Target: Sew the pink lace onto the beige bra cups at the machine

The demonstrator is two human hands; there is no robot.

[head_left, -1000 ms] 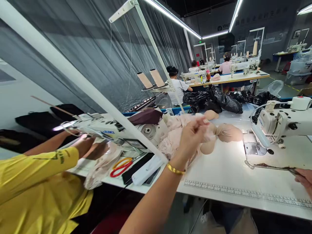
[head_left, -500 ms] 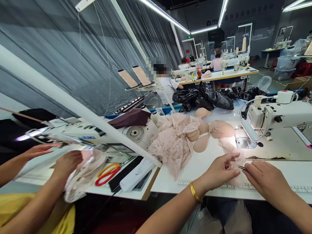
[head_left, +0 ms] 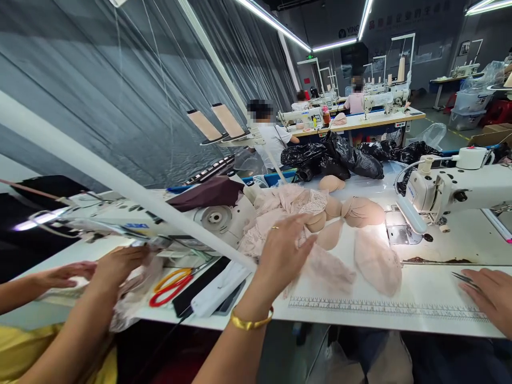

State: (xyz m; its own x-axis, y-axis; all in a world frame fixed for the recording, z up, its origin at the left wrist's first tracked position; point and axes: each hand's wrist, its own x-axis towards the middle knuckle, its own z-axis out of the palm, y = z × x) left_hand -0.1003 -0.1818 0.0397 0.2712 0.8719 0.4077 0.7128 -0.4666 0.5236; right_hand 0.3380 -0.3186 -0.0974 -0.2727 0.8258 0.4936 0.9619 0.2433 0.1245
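Where the left hand (head_left: 282,249) overlaps sheer fabric (head_left: 330,272), blur leaves its grip uncertain; right hand (head_left: 493,296) holds pointed metal tool (head_left: 464,278).

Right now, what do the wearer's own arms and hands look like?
The left hand is ungloved, with a slim ring and a gold-coloured bracelet; no sleeve shows. The right hand, partly cut off, is also ungloved.

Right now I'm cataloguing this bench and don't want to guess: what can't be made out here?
Head view, all of these:
Lace pile: partly hidden behind the left hand; whether that grip holds any is unclear.
Pointed tool: rear end covered by the right hand.
Sewing machine at right: far end cut off by the picture's right edge.
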